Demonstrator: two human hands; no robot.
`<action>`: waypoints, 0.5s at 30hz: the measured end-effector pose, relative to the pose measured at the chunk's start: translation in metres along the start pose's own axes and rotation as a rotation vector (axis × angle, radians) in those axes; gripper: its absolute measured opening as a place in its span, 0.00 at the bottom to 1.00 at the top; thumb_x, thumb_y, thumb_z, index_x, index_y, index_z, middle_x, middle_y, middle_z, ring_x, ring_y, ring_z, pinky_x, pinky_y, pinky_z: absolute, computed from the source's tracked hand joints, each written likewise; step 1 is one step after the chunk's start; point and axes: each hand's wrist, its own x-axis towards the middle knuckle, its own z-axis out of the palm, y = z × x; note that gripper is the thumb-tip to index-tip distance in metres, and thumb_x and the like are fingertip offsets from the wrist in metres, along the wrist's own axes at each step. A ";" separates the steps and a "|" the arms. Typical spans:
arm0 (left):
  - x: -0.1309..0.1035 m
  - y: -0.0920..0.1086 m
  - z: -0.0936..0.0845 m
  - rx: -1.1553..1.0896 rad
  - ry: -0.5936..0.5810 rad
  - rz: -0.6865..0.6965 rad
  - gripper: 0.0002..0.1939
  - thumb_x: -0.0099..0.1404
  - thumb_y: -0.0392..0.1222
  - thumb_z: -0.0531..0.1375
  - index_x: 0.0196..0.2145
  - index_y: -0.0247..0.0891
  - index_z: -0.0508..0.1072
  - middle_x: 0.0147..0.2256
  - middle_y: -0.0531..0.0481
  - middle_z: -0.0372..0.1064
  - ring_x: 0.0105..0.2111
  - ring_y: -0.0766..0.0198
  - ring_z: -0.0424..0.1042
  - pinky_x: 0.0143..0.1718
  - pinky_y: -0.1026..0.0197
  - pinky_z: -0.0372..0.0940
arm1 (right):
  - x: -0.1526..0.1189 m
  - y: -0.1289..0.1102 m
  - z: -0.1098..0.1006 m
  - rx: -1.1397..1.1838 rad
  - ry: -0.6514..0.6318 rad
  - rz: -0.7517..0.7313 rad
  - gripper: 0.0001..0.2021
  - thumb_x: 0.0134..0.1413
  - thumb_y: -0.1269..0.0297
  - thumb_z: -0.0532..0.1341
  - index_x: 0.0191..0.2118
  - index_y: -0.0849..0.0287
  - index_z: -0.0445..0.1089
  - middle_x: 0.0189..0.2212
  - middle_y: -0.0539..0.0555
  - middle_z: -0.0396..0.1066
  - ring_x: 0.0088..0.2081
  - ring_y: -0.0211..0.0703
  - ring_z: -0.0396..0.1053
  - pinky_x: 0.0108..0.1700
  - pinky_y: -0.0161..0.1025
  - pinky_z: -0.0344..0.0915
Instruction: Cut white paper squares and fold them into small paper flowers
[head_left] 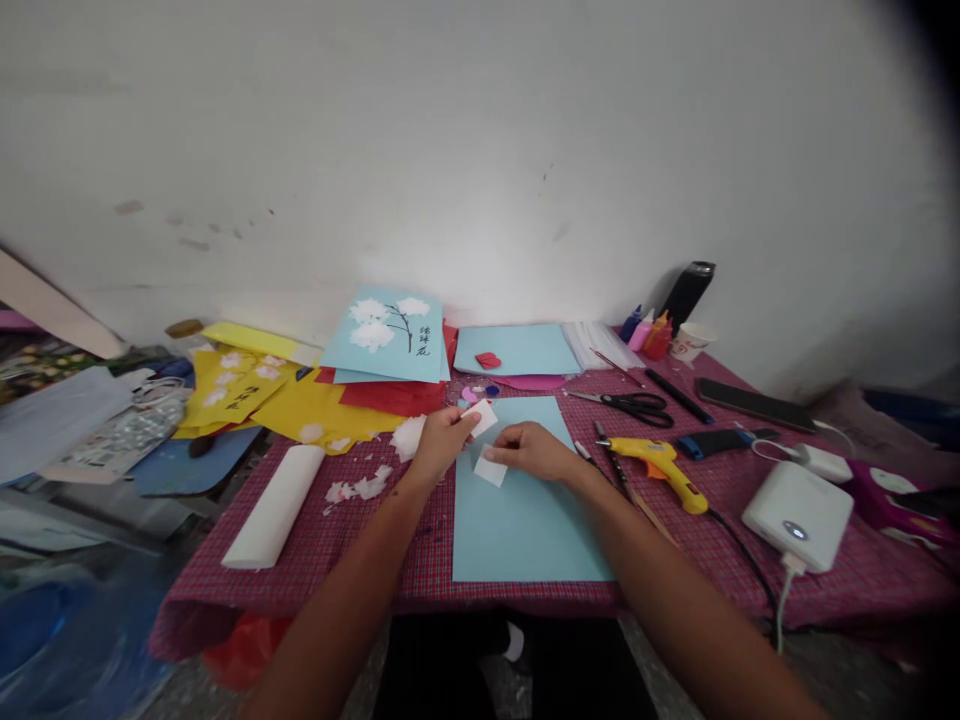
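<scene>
My left hand [441,442] pinches a small white paper piece [481,417] between thumb and fingers, over the left edge of a light blue sheet [525,535]. Close by, my right hand [529,450] is closed on a second white paper square [490,470], held above the same sheet. The two paper pieces are apart from each other. Left of my left hand lie a crumpled white paper clump [409,437] and torn white scraps [367,487]. A finished blue card with white blossoms and a branch [386,335] rests on a stack at the back.
At the left is a white paper roll [276,508], with yellow sheets [300,412] behind it. To the right lie scissors [634,405], a yellow glue gun [664,468] and a white power bank [799,515] with cables. A black flask [686,295] and paper cup [691,342] stand behind.
</scene>
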 end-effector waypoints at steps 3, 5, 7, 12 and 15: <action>-0.001 0.003 0.000 0.011 -0.009 0.002 0.20 0.55 0.57 0.59 0.24 0.34 0.70 0.19 0.53 0.65 0.19 0.70 0.61 0.22 0.67 0.55 | 0.003 0.001 -0.004 -0.020 0.199 -0.002 0.18 0.52 0.49 0.57 0.28 0.61 0.71 0.23 0.48 0.66 0.25 0.35 0.59 0.27 0.33 0.54; -0.002 0.005 0.000 0.018 -0.023 0.007 0.20 0.55 0.57 0.59 0.24 0.34 0.70 0.19 0.53 0.65 0.19 0.70 0.62 0.22 0.67 0.55 | 0.005 0.001 -0.004 -0.008 0.320 -0.004 0.18 0.54 0.51 0.56 0.30 0.61 0.71 0.25 0.50 0.67 0.27 0.37 0.60 0.29 0.33 0.55; -0.003 0.006 0.001 0.018 -0.046 0.019 0.20 0.55 0.57 0.59 0.23 0.34 0.69 0.19 0.53 0.65 0.20 0.70 0.62 0.22 0.67 0.55 | 0.007 0.001 -0.002 0.055 0.370 -0.008 0.17 0.55 0.51 0.56 0.31 0.61 0.71 0.25 0.50 0.67 0.27 0.37 0.61 0.29 0.33 0.56; -0.005 0.008 0.002 0.012 -0.118 0.035 0.20 0.55 0.56 0.60 0.22 0.35 0.67 0.19 0.54 0.64 0.20 0.70 0.61 0.22 0.67 0.55 | 0.009 0.001 0.008 0.226 0.386 0.017 0.17 0.54 0.50 0.57 0.27 0.60 0.66 0.21 0.48 0.64 0.24 0.35 0.58 0.26 0.33 0.55; -0.005 0.008 0.003 -0.010 -0.154 0.027 0.19 0.54 0.55 0.62 0.22 0.35 0.67 0.19 0.55 0.63 0.19 0.70 0.60 0.21 0.67 0.54 | 0.009 0.002 0.009 0.236 0.382 0.044 0.18 0.53 0.50 0.57 0.23 0.60 0.64 0.19 0.47 0.62 0.22 0.34 0.56 0.25 0.33 0.53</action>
